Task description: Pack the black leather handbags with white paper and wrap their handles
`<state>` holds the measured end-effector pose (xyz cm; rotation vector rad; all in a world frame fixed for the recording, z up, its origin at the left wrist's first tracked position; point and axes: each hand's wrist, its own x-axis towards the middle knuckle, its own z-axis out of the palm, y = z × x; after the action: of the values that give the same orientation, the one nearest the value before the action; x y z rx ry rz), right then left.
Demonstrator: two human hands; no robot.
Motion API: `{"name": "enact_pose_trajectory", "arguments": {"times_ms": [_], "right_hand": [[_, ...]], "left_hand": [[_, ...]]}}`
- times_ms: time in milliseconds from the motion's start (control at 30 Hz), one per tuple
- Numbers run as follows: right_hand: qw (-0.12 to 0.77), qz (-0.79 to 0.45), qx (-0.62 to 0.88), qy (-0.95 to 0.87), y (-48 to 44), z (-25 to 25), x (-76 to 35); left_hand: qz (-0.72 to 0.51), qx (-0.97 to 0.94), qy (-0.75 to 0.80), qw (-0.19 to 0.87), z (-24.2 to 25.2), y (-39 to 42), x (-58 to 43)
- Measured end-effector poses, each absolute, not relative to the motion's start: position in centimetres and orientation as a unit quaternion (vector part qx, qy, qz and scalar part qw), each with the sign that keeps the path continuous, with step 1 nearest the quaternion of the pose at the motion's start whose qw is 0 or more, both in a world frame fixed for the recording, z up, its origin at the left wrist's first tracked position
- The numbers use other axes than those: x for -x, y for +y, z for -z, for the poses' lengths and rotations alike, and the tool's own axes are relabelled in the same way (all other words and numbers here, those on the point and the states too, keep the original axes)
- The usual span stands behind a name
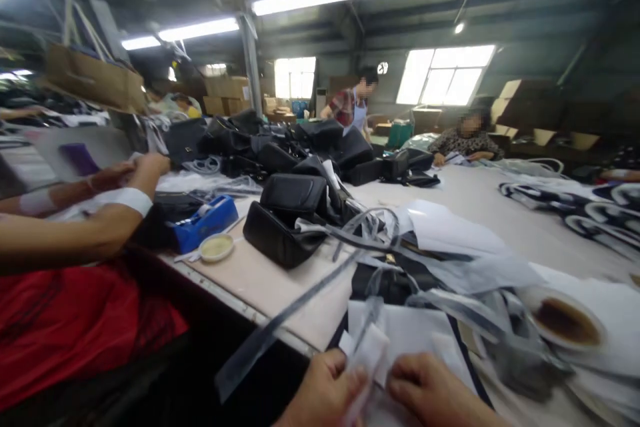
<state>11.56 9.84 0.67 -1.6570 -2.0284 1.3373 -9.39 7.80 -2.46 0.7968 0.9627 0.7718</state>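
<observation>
1. On the table (265, 280), before the person, lies a black bag (367, 283), partly under a white sheet (420, 323).
2. Left hand (327, 387) pinches the white wrap (373, 343); right hand (425, 387) has curled fingers beside it, gripping or not I cannot tell.
3. The wrap, probably light, soft, slippery, points lengthwise away, slightly rightward; its edges seem best for holding.

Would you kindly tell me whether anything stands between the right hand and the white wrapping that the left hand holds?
Nothing visible stands in the way: the right hand is close beside the white wrapping pinched in the left hand. Blur leaves it unclear whether the right hand touches it.
</observation>
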Motion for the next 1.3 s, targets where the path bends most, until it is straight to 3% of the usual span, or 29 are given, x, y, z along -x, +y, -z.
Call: {"name": "enact_pose_trajectory", "arguments": {"times_ms": [333,433,533,633,767,867,967,1167,1300], "right_hand": [[0.125,-0.465,0.535,-0.694,9.4,-2.3,-11.6],[0.164,-0.487,0.492,-0.703,8.6,-3.4,-12.8],[0.147,-0.483,0.430,-0.749,8.1,-4.9,-14.0],[0.125,-0.371,0.369,-0.843,8.3,-6.0,-14.1],[0.060,-0.115,0.284,-0.950,9.7,-7.4,-12.4],[0.014,-0.035,0.193,-0.981,11.5,-8.4,-10.7],[0.043,-0.063,0.155,-0.985,13.7,-8.4,-9.5],[0.037,-0.297,0.222,-0.928,16.1,-6.2,-9.1],[0.097,-0.294,0.250,-0.917,15.2,-5.1,-9.1]], "left_hand": [[-0.375,-0.367,0.422,0.739,1.5,7.4,9.1],[-0.363,-0.372,0.429,0.738,1.8,7.3,9.3],[-0.364,-0.365,0.428,0.743,2.1,7.4,9.3],[-0.368,-0.363,0.426,0.742,1.9,7.6,9.0],[-0.354,-0.410,0.455,0.707,1.0,7.4,8.7],[-0.330,-0.464,0.480,0.667,0.3,7.3,8.5],[-0.305,-0.508,0.505,0.627,0.0,7.2,8.3],[-0.296,-0.586,0.515,0.551,0.2,6.7,8.3],[-0.289,-0.586,0.489,0.578,-0.2,6.7,8.8]]}}
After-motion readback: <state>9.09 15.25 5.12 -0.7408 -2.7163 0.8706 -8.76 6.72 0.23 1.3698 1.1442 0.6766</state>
